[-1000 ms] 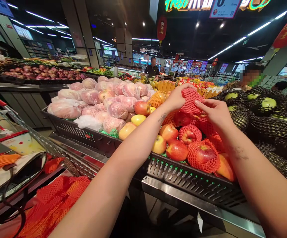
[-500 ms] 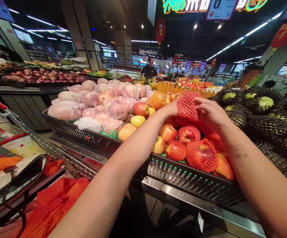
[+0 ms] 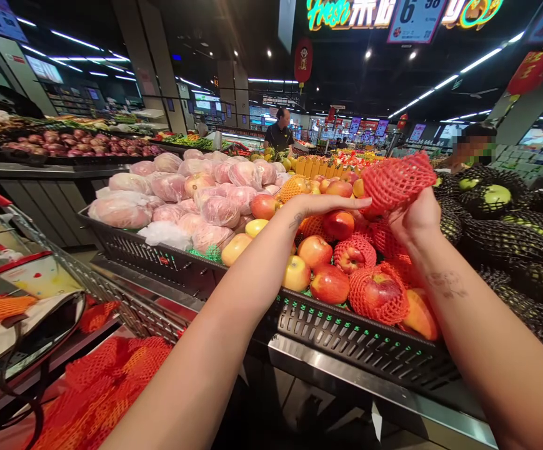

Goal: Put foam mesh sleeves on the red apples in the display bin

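Now red net (image 3: 395, 181) in right hand (image 3: 414, 215)

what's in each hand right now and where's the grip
The right hand holds a red foam net sleeve, pinched at its lower edge. The left hand is flat and open above the apples, holding nothing.

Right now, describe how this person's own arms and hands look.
Both forearms are bare, no sleeves, gloves, watch or rings visible. The left hand has a small dark tattoo at the wrist; the right hand has a fainter dark tattoo on its forearm.
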Tool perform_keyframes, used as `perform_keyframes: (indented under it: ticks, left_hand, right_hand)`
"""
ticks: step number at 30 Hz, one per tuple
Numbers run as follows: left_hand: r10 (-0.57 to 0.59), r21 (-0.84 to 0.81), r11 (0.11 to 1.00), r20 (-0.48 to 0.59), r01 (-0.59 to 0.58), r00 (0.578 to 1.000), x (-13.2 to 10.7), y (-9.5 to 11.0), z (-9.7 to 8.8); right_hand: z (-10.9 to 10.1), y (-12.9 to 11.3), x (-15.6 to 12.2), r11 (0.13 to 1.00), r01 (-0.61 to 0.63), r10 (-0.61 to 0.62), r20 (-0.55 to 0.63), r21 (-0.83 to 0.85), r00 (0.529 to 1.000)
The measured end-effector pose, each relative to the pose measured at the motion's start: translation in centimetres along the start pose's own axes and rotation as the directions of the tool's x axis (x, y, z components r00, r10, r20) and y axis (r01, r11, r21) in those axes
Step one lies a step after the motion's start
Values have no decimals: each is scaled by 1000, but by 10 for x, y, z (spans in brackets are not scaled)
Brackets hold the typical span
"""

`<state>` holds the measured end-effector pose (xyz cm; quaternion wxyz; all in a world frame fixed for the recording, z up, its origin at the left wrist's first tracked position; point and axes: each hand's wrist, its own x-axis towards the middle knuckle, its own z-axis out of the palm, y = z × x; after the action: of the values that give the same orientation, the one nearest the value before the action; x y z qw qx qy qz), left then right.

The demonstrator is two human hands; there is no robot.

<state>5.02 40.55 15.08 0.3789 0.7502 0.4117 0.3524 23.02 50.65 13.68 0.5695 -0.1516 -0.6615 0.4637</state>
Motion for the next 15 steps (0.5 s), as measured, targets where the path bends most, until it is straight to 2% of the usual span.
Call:
perform_keyframes:
  ticks: [2,4,7,9,12,14,15]
  left_hand:
    - [-44,173,984,49,35,998,-2,2,-6]
    - [-67,315,948,63,44,996,-2,1,-11]
    - [-49,384,923,21,38,999,-1,-3,-14]
    - [-37,405,912,-51,55,998,-1,-6,-12]
    - [-16,381,921,-173,82,985,-1,-8,-8]
    - [27,269,962,-293,56,956,-1,-7,-6]
    - [40,178,984,-375,29,926,-1,-6,-5]
  right_hand:
    - [-3,-7,-1,993,-12,28,-130,118,991]
    - [-2,-18,-2,981,-3,60,-284,196,957]
    - [5,-32,-5,979,10,75,-410,202,909]
    - [12,-37,-8,980,-11,89,-390,197,917]
    - [17,-35,-12,983,-71,119,-286,171,951]
    - [16,-30,-14,994,-88,101,-213,69,972]
    - [15,-27,-15,996,-86,84,-170,-4,982]
